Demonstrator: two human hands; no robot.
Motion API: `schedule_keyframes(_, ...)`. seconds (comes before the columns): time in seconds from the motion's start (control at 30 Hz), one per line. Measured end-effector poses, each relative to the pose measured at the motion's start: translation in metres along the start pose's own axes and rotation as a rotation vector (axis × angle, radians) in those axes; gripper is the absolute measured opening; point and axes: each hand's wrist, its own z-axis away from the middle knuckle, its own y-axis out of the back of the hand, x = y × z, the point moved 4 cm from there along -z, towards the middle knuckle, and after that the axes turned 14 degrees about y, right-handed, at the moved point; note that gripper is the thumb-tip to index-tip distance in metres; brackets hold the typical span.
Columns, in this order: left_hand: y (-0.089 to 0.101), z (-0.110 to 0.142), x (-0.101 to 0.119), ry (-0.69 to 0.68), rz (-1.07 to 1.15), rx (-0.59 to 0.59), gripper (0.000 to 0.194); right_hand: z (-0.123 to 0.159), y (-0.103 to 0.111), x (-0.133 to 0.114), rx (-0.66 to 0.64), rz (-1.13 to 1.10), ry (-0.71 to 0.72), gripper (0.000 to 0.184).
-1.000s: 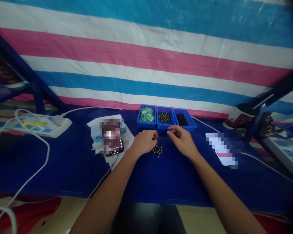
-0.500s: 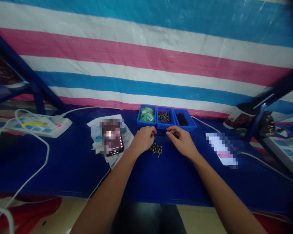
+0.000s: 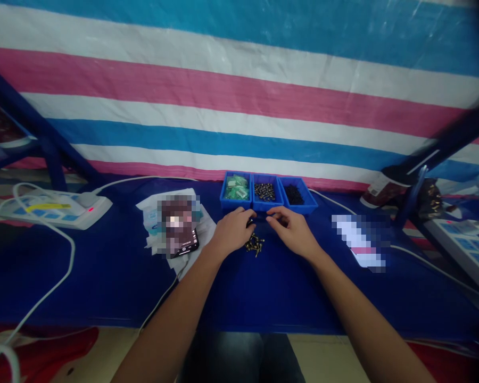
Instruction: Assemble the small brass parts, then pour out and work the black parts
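Note:
My left hand and my right hand hang low over the blue table cover, fingertips drawn close together. Between the fingertips is a small dark part, partly hidden by the fingers. Just below my hands lies a small heap of dark screw-like parts with brass-coloured ends. Beyond the fingertips stands a blue three-compartment tray, holding green packets, dark metal parts and black small parts.
Left of my hands, a phone rests on papers. A pixelated flat item lies to the right. White-corded power strips sit at both sides, and blue frame legs rise at the right.
My hands have moved closer together, with fingertips now meeting around the small dark part. The whole scene has shifted slightly left in view.

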Motion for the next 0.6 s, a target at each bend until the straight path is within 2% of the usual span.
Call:
schedule_keyframes(0.17,-0.006,-0.001,0.000,0.006,0.007,-0.004,0.019,0.000,-0.001,0.000,-0.028,0.031,0.008,0.024)
schedule_keyframes(0.3,-0.004,-0.005,-0.001,0.027,0.098,0.043,0.015,0.000,-0.002,0.001,-0.044,0.046,0.020,0.024)
schedule_keyframes(0.43,0.002,-0.009,0.002,0.033,0.460,0.075,0.011,0.000,-0.002,-0.002,-0.057,0.039,0.044,0.024)
schedule_keyframes(0.53,0.004,-0.010,0.005,0.045,0.743,0.031,0.013,0.000,-0.002,-0.005,-0.057,0.010,0.055,0.025)
schedule_keyframes(0.6,0.003,-0.009,0.008,0.040,0.841,-0.017,0.016,0.000,-0.001,-0.007,-0.048,-0.004,0.060,0.025)
